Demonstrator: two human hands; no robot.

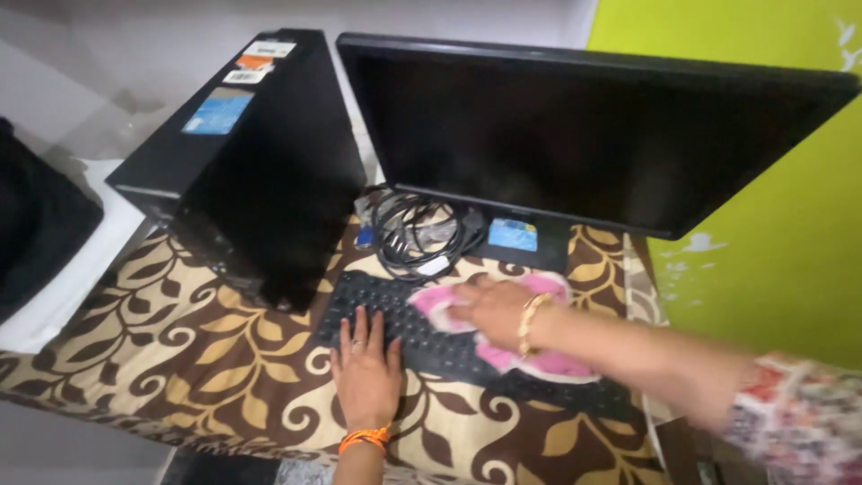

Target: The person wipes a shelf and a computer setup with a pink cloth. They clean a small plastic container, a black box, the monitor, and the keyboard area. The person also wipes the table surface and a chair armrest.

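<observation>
A right hand (489, 310) presses flat on a crumpled pink-and-white cloth (539, 359), fingers spread over the fabric rather than closed around it, as the cloth lies across the right half of a flat black plastic keyboard (409, 332); the left hand (366, 368), open and holding nothing, rests palm down on the keyboard's left end, seemingly to steady it. The work in hand appears to be wiping the keys, and the next stroke would call for light, even pressure along the rows while the left hand keeps the board from sliding on the brown cloth with cream-and-gold leaf scrolls (180, 359) that covers the table. Just behind the keyboard lies one coiled bundle of black cables (417, 233), beneath one wide black monitor (584, 135) with a dark screen; one black computer tower (251, 171) stands to the left. Counted: two hands, one cloth, one keyboard, one monitor, one tower. A yellow-green wall (772, 224) rises at right.
</observation>
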